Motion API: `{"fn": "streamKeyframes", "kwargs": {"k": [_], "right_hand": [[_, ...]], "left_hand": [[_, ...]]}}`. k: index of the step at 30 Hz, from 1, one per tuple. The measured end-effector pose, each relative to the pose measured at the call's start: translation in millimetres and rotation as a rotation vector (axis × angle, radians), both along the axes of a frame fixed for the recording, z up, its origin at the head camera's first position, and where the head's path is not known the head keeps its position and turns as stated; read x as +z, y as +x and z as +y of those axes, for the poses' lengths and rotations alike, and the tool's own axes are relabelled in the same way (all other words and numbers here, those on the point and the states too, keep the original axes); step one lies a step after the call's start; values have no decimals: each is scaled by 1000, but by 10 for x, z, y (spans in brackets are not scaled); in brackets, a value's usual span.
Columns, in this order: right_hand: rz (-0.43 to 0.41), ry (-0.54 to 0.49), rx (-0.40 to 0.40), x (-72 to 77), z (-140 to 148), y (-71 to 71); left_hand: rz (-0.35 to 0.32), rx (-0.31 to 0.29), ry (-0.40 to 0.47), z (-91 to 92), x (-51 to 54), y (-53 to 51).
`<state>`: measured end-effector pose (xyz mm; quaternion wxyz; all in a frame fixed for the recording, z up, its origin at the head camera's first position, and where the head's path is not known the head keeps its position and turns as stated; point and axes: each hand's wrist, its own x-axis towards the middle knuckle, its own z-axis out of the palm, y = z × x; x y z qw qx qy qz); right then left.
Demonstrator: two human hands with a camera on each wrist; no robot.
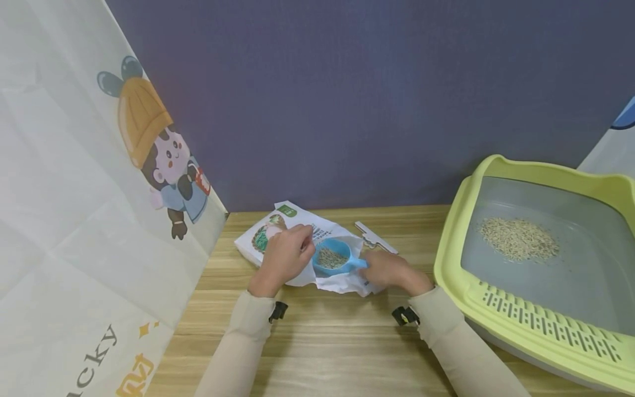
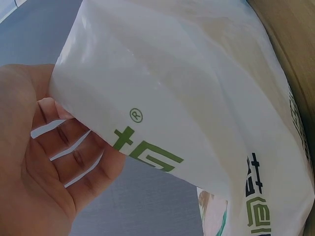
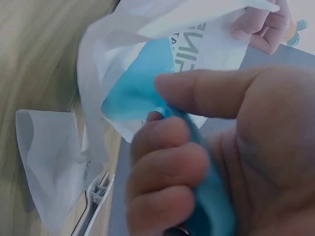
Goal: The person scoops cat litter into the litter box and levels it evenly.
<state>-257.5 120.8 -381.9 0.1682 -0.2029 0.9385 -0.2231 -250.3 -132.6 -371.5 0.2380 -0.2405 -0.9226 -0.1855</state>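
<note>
A white printed bag (image 1: 300, 216) lies on the table with its mouth toward me. My left hand (image 1: 288, 255) pinches the bag's edge between thumb and fingers; in the left wrist view that hand (image 2: 64, 152) holds the bag's film (image 2: 162, 88) lifted. My right hand (image 1: 389, 269) grips the handle of a light blue scoop (image 1: 351, 263), fingers curled round it in the right wrist view. The scoop lies at the bag's open mouth, filled with tan pellets (image 1: 331, 259). In the right wrist view the bag's film partly covers the scoop's cup (image 3: 140, 88).
On the right stands a litter box with a yellow-green rim (image 1: 453, 237) and a grey pan (image 1: 526, 292), holding a pile of tan pellets (image 1: 518, 238). A white-and-metal bag clip (image 1: 375, 238) lies behind my right hand. A dark panel (image 1: 347, 110) rises behind the wooden table (image 1: 327, 342).
</note>
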Motion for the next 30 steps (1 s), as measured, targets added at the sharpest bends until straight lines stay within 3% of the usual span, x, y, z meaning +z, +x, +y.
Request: {"fn": "streamKeyframes", "kwargs": {"k": [6, 12, 30], "right_hand": [[47, -55, -29, 44, 23, 17], [85, -40, -44, 97, 50, 22], [64, -46, -19, 480, 377, 107]], "left_hand": [[3, 2, -1, 5, 2, 0], [0, 1, 8, 5, 2, 2], [-4, -1, 7, 6, -16, -1]]}}
